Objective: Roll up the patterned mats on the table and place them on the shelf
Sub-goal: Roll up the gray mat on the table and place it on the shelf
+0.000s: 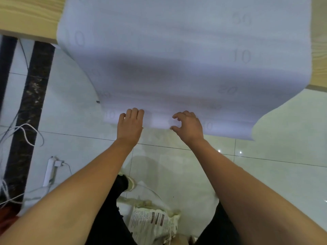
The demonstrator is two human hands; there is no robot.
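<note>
Several cables [23,131] and a power strip [48,172] lie on the floor [79,152] at left. Above them, a pale mat [177,50] printed with faint numbers spills off the wooden table [26,16], its near end out over the tiles. The left hand [130,124] grips that edge, fingers [135,113] curled over it. The right hand [188,126], just beside, is clawed half-open at the edge; whether it holds the mat is unclear.

Wooden table [26,16], pale numbered mat [177,41] draped over its edge, power strip [48,172] on tiled floor [274,183]
</note>
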